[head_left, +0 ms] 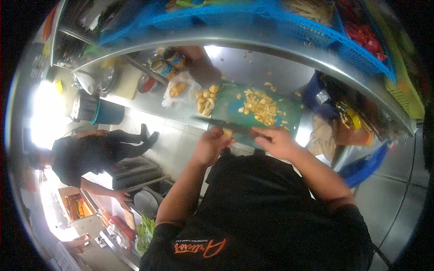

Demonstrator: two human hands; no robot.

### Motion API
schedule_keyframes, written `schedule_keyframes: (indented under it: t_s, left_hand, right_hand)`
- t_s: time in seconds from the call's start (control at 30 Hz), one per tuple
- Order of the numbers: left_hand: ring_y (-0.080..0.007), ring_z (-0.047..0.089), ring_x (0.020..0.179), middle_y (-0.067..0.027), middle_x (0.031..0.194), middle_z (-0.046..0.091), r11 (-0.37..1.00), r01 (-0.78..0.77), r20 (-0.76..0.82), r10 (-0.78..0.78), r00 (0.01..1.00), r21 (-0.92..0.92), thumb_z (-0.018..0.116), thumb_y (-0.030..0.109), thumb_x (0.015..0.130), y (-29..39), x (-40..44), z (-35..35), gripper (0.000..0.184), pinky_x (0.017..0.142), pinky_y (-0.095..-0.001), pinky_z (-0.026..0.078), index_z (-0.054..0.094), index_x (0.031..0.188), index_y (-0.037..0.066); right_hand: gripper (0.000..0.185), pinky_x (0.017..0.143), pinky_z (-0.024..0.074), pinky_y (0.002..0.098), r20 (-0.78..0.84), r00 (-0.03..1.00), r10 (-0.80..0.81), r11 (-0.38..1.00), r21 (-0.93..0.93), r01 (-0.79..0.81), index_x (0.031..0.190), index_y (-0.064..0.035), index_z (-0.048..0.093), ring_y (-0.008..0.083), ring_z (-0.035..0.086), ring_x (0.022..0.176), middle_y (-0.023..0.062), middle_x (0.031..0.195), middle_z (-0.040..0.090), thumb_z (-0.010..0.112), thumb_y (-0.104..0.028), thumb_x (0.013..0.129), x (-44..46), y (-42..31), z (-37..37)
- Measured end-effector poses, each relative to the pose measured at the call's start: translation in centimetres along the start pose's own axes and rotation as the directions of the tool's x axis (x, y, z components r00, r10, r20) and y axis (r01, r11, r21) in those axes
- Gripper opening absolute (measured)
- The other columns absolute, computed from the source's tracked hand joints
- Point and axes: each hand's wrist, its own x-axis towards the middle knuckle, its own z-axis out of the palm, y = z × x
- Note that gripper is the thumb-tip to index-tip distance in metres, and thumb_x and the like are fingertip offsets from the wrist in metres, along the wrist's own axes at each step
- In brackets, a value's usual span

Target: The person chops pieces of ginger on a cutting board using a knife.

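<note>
A green cutting board (224, 106) lies on the metal counter, with a pile of chopped pale yellow pieces (262, 107) on it. Over the board's near edge, my right hand (276, 142) is wrapped round the handle of a large knife (226, 123), whose blade points left. My left hand (212, 145) pinches a small yellowish piece (228, 133) close to the blade. Several whole peeled pieces (208, 99) are heaped at the board's left edge. Beside them sits a plastic bag (181, 89) with more yellowish pieces.
Blue baskets (312, 31) stand on a metal shelf (253, 44) above the counter. Jars (167, 61) and a bowl (147, 84) are at the back left. A brown cloth (322, 137) lies to the right. Another person (90, 156) is at the far left, near plates (145, 202).
</note>
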Motion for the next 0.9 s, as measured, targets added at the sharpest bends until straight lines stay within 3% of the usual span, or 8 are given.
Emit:
schedule_keyframes:
  t_s: [0.13,0.23,0.33,0.5,0.63,0.73,0.83,0.9]
  left_hand:
    - [-0.0254,0.063,0.107,-0.0154,0.128,0.062,0.998,-0.040,-0.029,0.038,0.999,-0.052,0.059,0.006,0.098,1.2,-0.2,0.5,0.044,0.093,-0.0363,0.051,0.048,0.140,-0.004]
    - [-0.0274,0.062,0.114,-0.0165,0.130,0.061,0.987,-0.044,-0.030,0.040,0.999,-0.153,0.057,0.007,0.099,0.3,-0.4,0.8,0.049,0.099,-0.0382,0.050,0.043,0.145,-0.004]
    - [-0.0288,0.061,0.118,-0.0183,0.133,0.060,0.968,-0.003,0.032,0.011,0.999,-0.250,0.054,0.008,0.101,1.1,0.1,1.6,0.048,0.102,-0.0400,0.050,0.042,0.146,-0.004]
    - [-0.0296,0.062,0.117,-0.0210,0.133,0.060,0.995,-0.035,0.059,0.040,0.997,-0.092,0.048,0.008,0.102,1.0,0.0,2.1,0.040,0.096,-0.0388,0.053,0.045,0.140,-0.006]
    - [-0.0282,0.064,0.113,-0.0197,0.133,0.060,0.971,0.029,0.060,-0.016,0.998,-0.236,0.047,0.010,0.104,0.4,-0.6,1.2,0.041,0.092,-0.0363,0.053,0.044,0.141,-0.006]
    - [-0.0282,0.064,0.112,-0.0189,0.133,0.060,0.924,0.049,0.100,-0.011,0.995,-0.379,0.049,0.011,0.104,1.9,-1.0,1.7,0.041,0.094,-0.0373,0.054,0.044,0.141,-0.006]
    - [-0.0285,0.065,0.111,-0.0179,0.132,0.060,0.924,-0.028,-0.035,0.015,0.999,-0.381,0.050,0.011,0.103,1.5,-1.2,2.8,0.041,0.096,-0.0378,0.054,0.044,0.141,-0.006]
    - [-0.0285,0.065,0.110,-0.0173,0.131,0.061,0.924,-0.033,-0.115,-0.012,0.993,-0.382,0.050,0.011,0.103,1.5,-0.4,3.4,0.040,0.095,-0.0370,0.054,0.045,0.140,-0.005]
  right_hand:
    - [0.040,0.092,0.0538,0.0411,-0.028,0.991,0.132,0.990,0.055,-0.130,0.129,-0.0135,0.069,0.0353,0.070,0.102,0.0211,0.115,0.071,0.062,-0.038,0.099,-0.8,1.7,-1.3]
    - [0.041,0.092,0.0536,0.0408,-0.065,0.998,0.001,0.960,0.280,0.017,0.130,-0.0131,0.069,0.0351,0.070,0.105,0.0212,0.117,0.071,0.063,-0.039,0.098,-1.7,1.1,-0.3]
    - [0.041,0.090,0.0526,0.0369,-0.093,0.976,-0.196,0.971,0.120,0.207,0.135,-0.0147,0.066,0.0284,0.070,0.100,0.0202,0.111,0.071,0.068,-0.029,0.097,-1.4,-1.7,-0.3]
    - [0.041,0.086,0.0539,0.0392,-0.046,0.965,-0.258,0.961,-0.119,0.251,0.132,-0.0143,0.067,0.0348,0.068,0.094,0.0193,0.104,0.070,0.070,-0.029,0.094,-1.1,-4.1,-0.4]
    - [0.041,0.087,0.0542,0.0389,-0.143,0.958,-0.249,0.952,-0.216,0.216,0.133,-0.0137,0.067,0.0340,0.070,0.096,0.0192,0.105,0.071,0.069,-0.030,0.095,0.0,-0.3,0.3]
    - [0.041,0.086,0.0545,0.0455,-0.106,0.992,0.068,0.992,0.116,-0.055,0.130,-0.0163,0.069,0.0398,0.069,0.096,0.0201,0.101,0.070,0.066,-0.038,0.095,0.6,2.7,-0.5]
    - [0.040,0.086,0.0547,0.0437,-0.107,0.994,-0.026,0.977,0.209,0.048,0.129,-0.0162,0.070,0.0376,0.070,0.095,0.0198,0.100,0.072,0.067,-0.037,0.095,-0.5,1.3,-0.5]
    - [0.041,0.089,0.0543,0.0393,-0.072,0.986,-0.150,0.983,0.093,0.156,0.133,-0.0139,0.067,0.0330,0.071,0.099,0.0198,0.107,0.072,0.068,-0.031,0.096,-1.0,-1.2,-0.6]
